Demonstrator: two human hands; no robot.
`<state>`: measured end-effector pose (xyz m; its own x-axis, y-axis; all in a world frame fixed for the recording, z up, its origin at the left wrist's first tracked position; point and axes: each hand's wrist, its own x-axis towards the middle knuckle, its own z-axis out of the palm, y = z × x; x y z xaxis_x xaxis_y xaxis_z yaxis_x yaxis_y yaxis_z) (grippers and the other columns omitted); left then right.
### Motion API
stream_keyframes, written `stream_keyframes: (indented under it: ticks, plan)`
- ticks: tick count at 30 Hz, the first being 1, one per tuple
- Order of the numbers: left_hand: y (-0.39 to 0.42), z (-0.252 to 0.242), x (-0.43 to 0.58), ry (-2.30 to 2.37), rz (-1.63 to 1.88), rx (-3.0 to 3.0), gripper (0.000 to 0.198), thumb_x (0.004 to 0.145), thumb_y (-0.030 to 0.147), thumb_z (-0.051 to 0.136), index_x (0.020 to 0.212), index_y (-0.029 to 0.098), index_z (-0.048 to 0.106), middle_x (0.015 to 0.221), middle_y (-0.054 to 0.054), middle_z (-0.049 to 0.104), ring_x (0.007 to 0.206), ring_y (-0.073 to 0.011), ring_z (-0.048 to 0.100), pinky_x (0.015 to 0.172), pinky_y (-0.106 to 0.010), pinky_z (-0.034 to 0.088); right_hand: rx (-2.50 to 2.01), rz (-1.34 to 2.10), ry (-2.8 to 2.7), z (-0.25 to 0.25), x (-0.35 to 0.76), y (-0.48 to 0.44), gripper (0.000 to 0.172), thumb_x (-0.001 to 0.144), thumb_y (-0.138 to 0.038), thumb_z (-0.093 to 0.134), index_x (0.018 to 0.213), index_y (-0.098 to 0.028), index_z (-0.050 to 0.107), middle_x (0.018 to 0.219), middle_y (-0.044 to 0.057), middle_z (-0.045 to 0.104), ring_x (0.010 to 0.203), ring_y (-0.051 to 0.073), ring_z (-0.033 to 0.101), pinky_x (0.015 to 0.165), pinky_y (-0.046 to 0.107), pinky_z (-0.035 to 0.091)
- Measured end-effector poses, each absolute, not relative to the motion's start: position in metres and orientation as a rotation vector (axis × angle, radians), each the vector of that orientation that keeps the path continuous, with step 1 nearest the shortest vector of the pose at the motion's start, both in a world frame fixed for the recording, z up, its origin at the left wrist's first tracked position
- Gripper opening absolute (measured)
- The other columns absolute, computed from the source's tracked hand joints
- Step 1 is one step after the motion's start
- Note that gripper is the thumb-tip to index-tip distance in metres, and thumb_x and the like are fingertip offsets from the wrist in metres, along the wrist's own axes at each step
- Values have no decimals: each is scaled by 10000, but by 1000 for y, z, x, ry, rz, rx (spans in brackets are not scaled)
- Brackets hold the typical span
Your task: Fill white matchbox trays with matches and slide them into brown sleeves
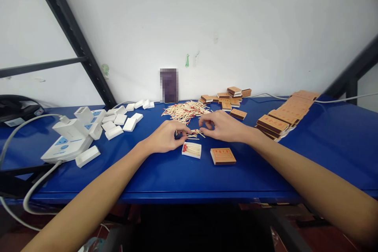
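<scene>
Just above the tabletop my left hand (167, 136) has its thumb and forefinger closed around the ends of a few matches (195, 132). Facing it, my right hand (220, 126) bends its fingers, with a gap between forefinger and thumb; the thumb tip is at the other end of these matches. Right below lies an open white matchbox tray (191, 151), part filled with red-tipped matches. To its right rests an orange-brown matchbox (223, 156). Behind both hands spreads a large heap of loose matches (186, 111).
White inner trays (120, 119) lie scattered at left, beside a power strip (67, 149) with plugs and cables. Several matchboxes (226, 100) are piled behind my right hand. Rows of matchboxes (291, 111) stand at right. A dark pixelated object (169, 86) leans on the wall.
</scene>
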<state>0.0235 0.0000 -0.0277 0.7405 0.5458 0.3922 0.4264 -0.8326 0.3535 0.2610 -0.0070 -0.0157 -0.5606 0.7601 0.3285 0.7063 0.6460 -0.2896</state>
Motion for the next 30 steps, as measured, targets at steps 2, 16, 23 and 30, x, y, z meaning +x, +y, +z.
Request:
stream_keyframes:
  ticks: [2,16,23,30]
  plan:
    - [-2,-28,25,750,690,2673,180,836,207,573,954,187,708,830,-17,713,728,-132,631,700,-265,497,-1211,150,-2501,-15,263,-6,119,819,-300,597,794,-195,647,637,-7,620,570,134,513,605,286,327]
    - [3,-29,21,817,572,2781,156,891,309,621,940,214,735,905,-38,644,868,-175,598,778,-298,467,-1196,72,-2558,-19,260,-8,150,831,-351,605,770,-219,645,850,33,664,762,185,571,638,296,348]
    - [4,-30,21,787,550,2753,141,882,255,611,931,214,737,921,-28,642,849,-156,603,783,-294,466,-1178,145,-2581,-23,256,-7,72,779,-215,594,726,-203,642,687,-5,635,606,129,510,589,270,313]
    - [4,-28,21,774,541,2691,105,861,224,637,920,199,720,903,-24,641,839,-151,592,770,-277,442,-1062,333,-2559,-22,251,-13,89,803,-210,563,756,-181,633,560,-46,526,500,87,422,538,243,272]
